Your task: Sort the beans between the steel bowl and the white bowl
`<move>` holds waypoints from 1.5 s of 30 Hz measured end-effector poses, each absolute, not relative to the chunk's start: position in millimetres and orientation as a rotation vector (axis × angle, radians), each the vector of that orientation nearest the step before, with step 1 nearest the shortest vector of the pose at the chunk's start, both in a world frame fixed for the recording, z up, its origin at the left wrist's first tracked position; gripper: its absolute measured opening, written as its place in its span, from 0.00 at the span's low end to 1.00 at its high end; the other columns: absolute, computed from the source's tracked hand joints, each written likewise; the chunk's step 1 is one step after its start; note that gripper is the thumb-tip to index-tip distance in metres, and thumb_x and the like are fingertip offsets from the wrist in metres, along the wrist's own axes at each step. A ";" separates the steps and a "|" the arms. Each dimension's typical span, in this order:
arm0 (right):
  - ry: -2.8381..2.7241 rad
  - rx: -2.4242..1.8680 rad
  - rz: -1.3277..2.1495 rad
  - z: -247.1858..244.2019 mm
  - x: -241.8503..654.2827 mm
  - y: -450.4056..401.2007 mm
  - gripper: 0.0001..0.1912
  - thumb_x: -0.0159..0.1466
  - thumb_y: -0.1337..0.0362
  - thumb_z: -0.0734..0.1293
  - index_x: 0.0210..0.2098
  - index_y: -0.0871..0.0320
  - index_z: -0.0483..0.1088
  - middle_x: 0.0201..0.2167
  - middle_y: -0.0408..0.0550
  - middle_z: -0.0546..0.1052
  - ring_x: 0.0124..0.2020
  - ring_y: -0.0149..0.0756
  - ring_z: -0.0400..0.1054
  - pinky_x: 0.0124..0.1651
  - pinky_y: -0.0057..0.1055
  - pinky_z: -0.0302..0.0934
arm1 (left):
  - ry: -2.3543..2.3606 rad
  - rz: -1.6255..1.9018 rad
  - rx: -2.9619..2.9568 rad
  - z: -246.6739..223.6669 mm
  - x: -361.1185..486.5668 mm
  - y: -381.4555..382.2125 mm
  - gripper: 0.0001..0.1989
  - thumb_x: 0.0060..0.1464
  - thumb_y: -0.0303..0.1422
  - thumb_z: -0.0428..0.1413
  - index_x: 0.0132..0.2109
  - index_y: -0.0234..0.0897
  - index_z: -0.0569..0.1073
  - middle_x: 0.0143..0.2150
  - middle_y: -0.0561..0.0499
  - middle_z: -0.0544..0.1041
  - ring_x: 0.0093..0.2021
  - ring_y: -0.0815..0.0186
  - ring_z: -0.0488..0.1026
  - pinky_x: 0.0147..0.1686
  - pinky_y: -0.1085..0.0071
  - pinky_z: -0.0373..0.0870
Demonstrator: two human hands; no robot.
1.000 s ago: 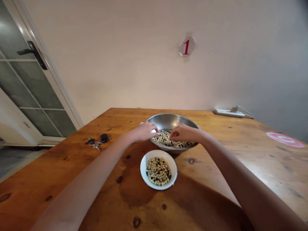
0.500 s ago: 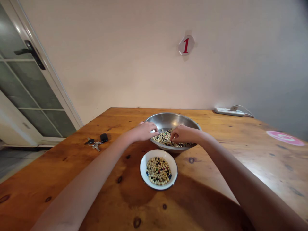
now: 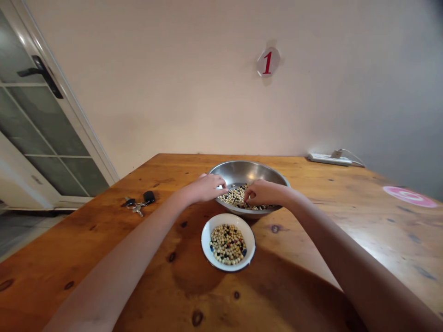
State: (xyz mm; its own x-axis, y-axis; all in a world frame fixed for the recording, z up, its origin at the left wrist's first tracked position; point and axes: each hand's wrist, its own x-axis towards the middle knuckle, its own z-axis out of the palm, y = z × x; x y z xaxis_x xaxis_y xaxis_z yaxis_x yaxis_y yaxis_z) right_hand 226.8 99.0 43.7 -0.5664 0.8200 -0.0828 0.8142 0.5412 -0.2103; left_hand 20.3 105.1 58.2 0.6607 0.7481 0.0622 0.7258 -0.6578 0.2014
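Observation:
A wide steel bowl [image 3: 238, 169] holds many small cream and dark beads [image 3: 235, 195]. My left hand [image 3: 209, 187] is at the bowl's left rim, its fingers curled over the edge around something small and white that I cannot make out. Inside the bowl, my right hand [image 3: 259, 192] is closed with its fingertips down at the beads; whatever is between them is hidden. Nearer to me stands a white dish [image 3: 206, 240] with a dark rim, holding cream, black and a few coloured beads.
Keys [image 3: 137, 207] with black fobs lie on the wooden table [image 3: 166, 295] to the left. A white power strip [image 3: 328, 159] is at the back right, and a pink round sticker [image 3: 408, 196] at the far right.
The view has shifted very slightly. Both hands stay at the steel bowl, with my right fingers moved barely to the left among the beads.

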 end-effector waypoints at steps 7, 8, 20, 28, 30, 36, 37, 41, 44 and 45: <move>-2.735 -1.457 0.355 44.0 226.7 98.5 0.13 0.49 0.69 0.60 0.28 0.53 0.75 0.29 0.46 0.77 0.30 0.35 0.68 0.33 0.31 0.59 | 1.215 0.210 2.727 56.9 20.2 107.1 0.15 0.54 0.38 0.44 0.38 0.35 0.71 0.45 0.44 0.71 0.45 0.60 0.64 0.48 0.63 0.54; -2.737 -1.458 0.345 44.1 226.6 98.4 0.13 0.49 0.69 0.60 0.28 0.54 0.75 0.29 0.46 0.77 0.30 0.36 0.68 0.33 0.31 0.59 | 1.211 0.220 2.726 56.4 19.9 107.7 0.15 0.54 0.38 0.44 0.38 0.35 0.71 0.45 0.44 0.71 0.45 0.60 0.64 0.47 0.63 0.55; -2.735 -1.544 0.294 45.0 226.2 98.5 0.11 0.51 0.69 0.61 0.29 0.56 0.75 0.28 0.48 0.76 0.31 0.35 0.68 0.34 0.29 0.57 | 1.238 0.130 2.803 55.0 19.6 109.5 0.17 0.56 0.39 0.41 0.41 0.36 0.70 0.47 0.46 0.70 0.47 0.60 0.64 0.47 0.63 0.56; -2.764 -1.522 0.246 44.1 225.3 98.7 0.13 0.51 0.68 0.60 0.30 0.54 0.75 0.30 0.47 0.77 0.31 0.35 0.67 0.31 0.29 0.56 | 1.253 0.123 2.803 55.2 19.5 108.3 0.17 0.56 0.40 0.41 0.40 0.36 0.70 0.47 0.46 0.70 0.47 0.60 0.64 0.46 0.63 0.56; -2.756 -1.534 0.230 44.2 224.4 98.3 0.13 0.51 0.68 0.59 0.31 0.54 0.75 0.31 0.47 0.77 0.31 0.35 0.67 0.30 0.29 0.55 | 1.256 0.120 2.801 55.8 20.0 107.4 0.17 0.56 0.40 0.41 0.40 0.36 0.70 0.47 0.46 0.70 0.47 0.60 0.64 0.46 0.63 0.56; -2.748 -1.520 0.222 43.5 223.0 97.6 0.14 0.51 0.66 0.60 0.31 0.53 0.75 0.30 0.47 0.77 0.31 0.36 0.67 0.29 0.30 0.55 | 1.258 0.122 2.796 56.0 20.3 107.9 0.16 0.56 0.39 0.42 0.40 0.37 0.70 0.47 0.46 0.70 0.46 0.61 0.65 0.47 0.63 0.56; -2.746 -1.520 0.224 43.4 223.1 97.7 0.14 0.51 0.66 0.60 0.32 0.53 0.75 0.30 0.47 0.77 0.30 0.36 0.67 0.29 0.30 0.55 | 1.257 0.126 2.798 55.6 20.1 108.5 0.16 0.56 0.39 0.42 0.40 0.37 0.70 0.47 0.46 0.71 0.46 0.61 0.65 0.46 0.63 0.56; -2.746 -1.534 0.226 44.5 223.8 97.2 0.14 0.50 0.67 0.60 0.32 0.53 0.75 0.30 0.47 0.77 0.30 0.36 0.67 0.29 0.30 0.55 | 1.256 0.133 2.805 54.0 20.1 110.4 0.16 0.56 0.39 0.42 0.40 0.37 0.71 0.46 0.46 0.71 0.46 0.60 0.65 0.46 0.62 0.56; -2.741 -1.551 0.225 46.2 224.0 96.2 0.14 0.50 0.67 0.60 0.32 0.53 0.75 0.30 0.47 0.77 0.31 0.36 0.67 0.29 0.30 0.55 | 1.253 0.139 2.802 53.6 20.2 110.6 0.16 0.55 0.39 0.42 0.40 0.37 0.71 0.46 0.46 0.71 0.46 0.60 0.65 0.46 0.62 0.56; -2.741 -1.555 0.226 46.7 223.9 96.0 0.14 0.50 0.67 0.60 0.32 0.53 0.75 0.31 0.47 0.77 0.31 0.36 0.67 0.29 0.30 0.55 | 1.252 0.143 2.801 53.6 20.1 110.4 0.16 0.55 0.39 0.42 0.40 0.37 0.71 0.46 0.46 0.71 0.46 0.60 0.65 0.46 0.62 0.56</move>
State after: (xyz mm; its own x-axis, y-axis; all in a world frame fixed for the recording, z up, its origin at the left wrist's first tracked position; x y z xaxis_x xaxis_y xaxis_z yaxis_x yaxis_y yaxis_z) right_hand 223.9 96.0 46.7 -0.5155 0.8526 -0.0856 0.8551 0.5054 -0.1153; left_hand 20.1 110.4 53.6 0.6639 0.7457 0.0561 0.7392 -0.6658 0.1018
